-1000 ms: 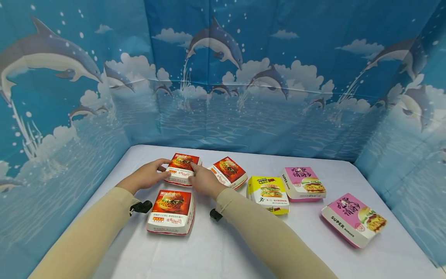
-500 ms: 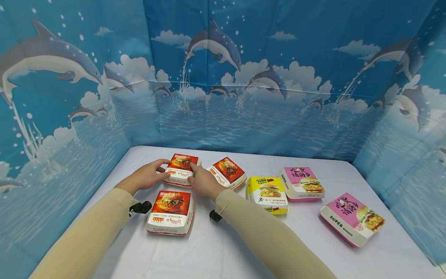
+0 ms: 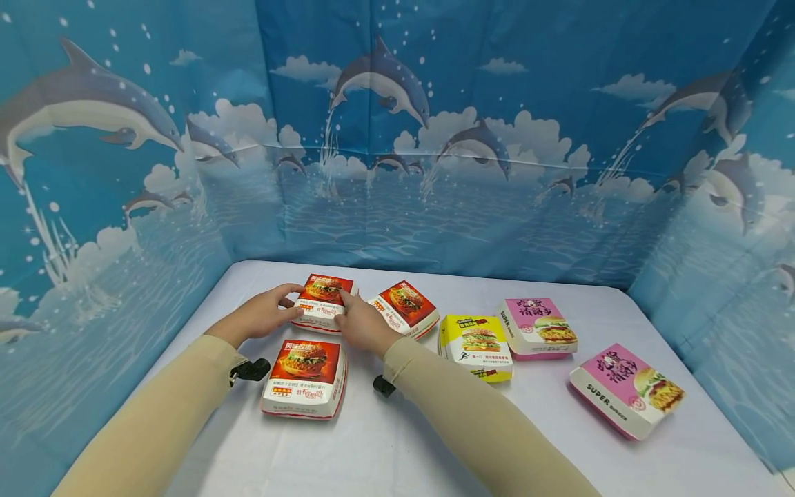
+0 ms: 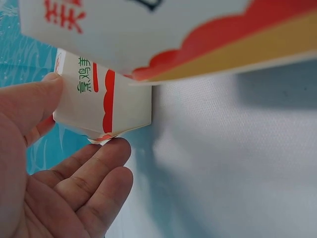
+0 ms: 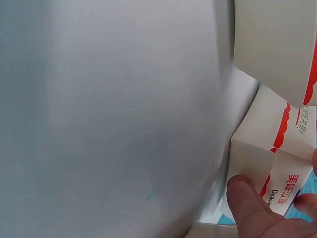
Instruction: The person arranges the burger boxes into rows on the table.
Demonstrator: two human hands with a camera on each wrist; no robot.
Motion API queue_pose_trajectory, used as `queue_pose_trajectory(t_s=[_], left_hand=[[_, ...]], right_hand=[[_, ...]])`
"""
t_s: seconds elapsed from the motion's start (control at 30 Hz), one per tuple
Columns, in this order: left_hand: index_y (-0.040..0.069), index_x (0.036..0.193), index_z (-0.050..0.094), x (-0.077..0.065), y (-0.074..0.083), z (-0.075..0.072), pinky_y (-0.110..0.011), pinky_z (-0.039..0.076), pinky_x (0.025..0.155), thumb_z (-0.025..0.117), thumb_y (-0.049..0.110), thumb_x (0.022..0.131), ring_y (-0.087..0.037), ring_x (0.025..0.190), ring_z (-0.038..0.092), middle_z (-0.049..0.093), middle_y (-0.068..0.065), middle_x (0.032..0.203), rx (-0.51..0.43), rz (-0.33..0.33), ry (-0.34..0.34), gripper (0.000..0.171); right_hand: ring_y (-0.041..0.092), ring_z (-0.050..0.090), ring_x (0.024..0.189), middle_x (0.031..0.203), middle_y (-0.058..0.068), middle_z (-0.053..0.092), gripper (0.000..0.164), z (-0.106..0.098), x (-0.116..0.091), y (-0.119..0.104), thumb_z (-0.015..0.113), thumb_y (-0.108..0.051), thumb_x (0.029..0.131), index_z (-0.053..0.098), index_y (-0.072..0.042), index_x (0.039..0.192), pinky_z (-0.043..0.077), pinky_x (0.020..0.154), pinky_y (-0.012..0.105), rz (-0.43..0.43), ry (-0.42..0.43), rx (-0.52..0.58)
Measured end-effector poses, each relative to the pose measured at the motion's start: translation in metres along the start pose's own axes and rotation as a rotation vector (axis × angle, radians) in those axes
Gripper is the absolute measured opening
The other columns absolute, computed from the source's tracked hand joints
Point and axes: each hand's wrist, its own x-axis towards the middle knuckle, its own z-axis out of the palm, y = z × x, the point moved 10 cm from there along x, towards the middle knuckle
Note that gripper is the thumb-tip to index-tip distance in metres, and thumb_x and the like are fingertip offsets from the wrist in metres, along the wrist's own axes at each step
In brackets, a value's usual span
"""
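— Where are we on the white cloth-covered table (image 3: 435, 455)?
— At its far left. Our right hand (image 3: 366, 326) and left hand (image 3: 263, 315) grasp opposite sides of a red-and-white cardboard burger box (image 3: 319, 305), which sits flat behind a nearer red-and-white cardboard box (image 3: 304, 378).
— How do we handle it well?
— Gently, we'd judge: even pressure from both sides so the thin card doesn't buckle, and no bumping the slanted red-and-white cardboard box (image 3: 406, 307) to our right.
— And its looks?
— White sides with a scalloped red band (image 4: 108, 101), a printed burger (image 3: 323, 293), small red lettering (image 5: 289, 188); we notice no crushing, though our hands hide parts.
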Motion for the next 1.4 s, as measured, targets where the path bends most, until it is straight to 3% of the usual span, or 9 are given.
queue_pose_trajectory(t_s=[0.4, 0.5, 0.57, 0.67, 0.73, 0.87, 1.0, 1.1, 1.4], left_hand=[[0.021, 0.162, 0.036, -0.005, 0.008, 0.001, -0.066, 0.044, 0.112, 0.058, 0.050, 0.106, -0.045, 0.139, 0.053, 0.057, -0.025, 0.150, 0.009, 0.009, -0.009, 0.068], [0.021, 0.163, 0.035, -0.008, 0.011, 0.001, -0.066, 0.044, 0.112, 0.057, 0.052, 0.106, -0.046, 0.141, 0.051, 0.055, -0.025, 0.152, 0.009, 0.013, -0.015, 0.068], [0.021, 0.164, 0.034, -0.009, 0.012, 0.000, -0.066, 0.044, 0.112, 0.056, 0.052, 0.106, -0.047, 0.142, 0.050, 0.053, -0.026, 0.154, 0.009, 0.020, -0.013, 0.069], [0.020, 0.165, 0.033, -0.011, 0.014, -0.004, -0.066, 0.045, 0.111, 0.054, 0.054, 0.106, -0.048, 0.143, 0.049, 0.051, -0.026, 0.156, 0.009, 0.033, -0.001, 0.071], [0.019, 0.165, 0.031, -0.012, 0.015, -0.008, -0.066, 0.045, 0.112, 0.053, 0.055, 0.107, -0.049, 0.144, 0.048, 0.049, -0.026, 0.157, 0.006, 0.041, 0.010, 0.072], [0.019, 0.166, 0.030, -0.015, 0.019, -0.014, -0.066, 0.044, 0.114, 0.052, 0.053, 0.108, -0.048, 0.146, 0.046, 0.045, -0.026, 0.160, -0.010, 0.057, 0.031, 0.071], [0.017, 0.166, 0.030, -0.017, 0.026, -0.020, -0.064, 0.045, 0.114, 0.054, 0.049, 0.108, -0.047, 0.147, 0.046, 0.043, -0.027, 0.162, -0.037, 0.075, 0.051, 0.070], [0.016, 0.166, 0.030, -0.017, 0.034, -0.023, -0.065, 0.043, 0.116, 0.055, 0.049, 0.108, -0.047, 0.149, 0.044, 0.042, -0.026, 0.162, -0.042, 0.089, 0.062, 0.071], [0.020, 0.167, 0.028, -0.022, 0.073, -0.024, -0.068, 0.036, 0.120, 0.056, 0.051, 0.106, -0.043, 0.154, 0.038, 0.040, -0.021, 0.166, 0.007, 0.141, 0.035, 0.073]], right_hand=[[0.027, 0.026, 0.161, 0.173, 0.011, 0.029, 0.066, -0.002, -0.004, 0.003, 0.054, -0.030, 0.111, 0.023, -0.020, 0.169, 0.047, 0.109, 0.042, 0.024, 0.002, 0.000], [0.027, 0.028, 0.160, 0.174, 0.011, 0.027, 0.067, -0.002, -0.006, 0.003, 0.054, -0.031, 0.111, 0.023, -0.021, 0.169, 0.051, 0.093, 0.039, 0.031, -0.002, 0.008], [0.025, 0.045, 0.152, 0.174, 0.010, 0.028, 0.067, -0.002, -0.009, 0.003, 0.055, -0.031, 0.111, 0.023, -0.023, 0.169, 0.050, 0.074, 0.036, 0.034, -0.006, 0.021], [0.020, 0.068, 0.110, 0.167, 0.011, 0.042, 0.068, -0.002, -0.011, 0.003, 0.056, -0.031, 0.111, 0.023, -0.025, 0.169, 0.040, 0.055, 0.032, 0.041, -0.019, 0.033], [0.017, 0.057, 0.072, 0.139, 0.012, 0.068, 0.068, -0.004, -0.014, 0.001, 0.056, -0.032, 0.111, 0.022, -0.026, 0.170, 0.038, 0.051, 0.029, 0.039, -0.030, 0.035], [0.015, 0.039, 0.051, 0.116, 0.013, 0.075, 0.068, -0.012, -0.023, -0.004, 0.056, -0.033, 0.110, 0.023, -0.026, 0.169, 0.043, 0.051, 0.028, 0.029, -0.037, 0.022], [0.015, 0.068, 0.090, 0.152, 0.011, 0.061, 0.064, -0.029, -0.036, -0.011, 0.057, -0.035, 0.109, 0.031, -0.024, 0.167, 0.055, 0.071, 0.031, -0.003, 0.010, -0.021], [0.021, 0.061, 0.135, 0.160, 0.007, 0.053, 0.063, -0.043, -0.045, -0.015, 0.058, -0.035, 0.109, 0.034, -0.024, 0.166, 0.058, 0.096, 0.038, -0.026, 0.037, -0.006], [0.024, 0.065, 0.128, 0.158, 0.006, 0.055, 0.060, -0.090, -0.060, 0.000, 0.062, -0.034, 0.108, 0.041, -0.026, 0.163, 0.054, 0.108, 0.047, -0.021, 0.101, -0.018]])
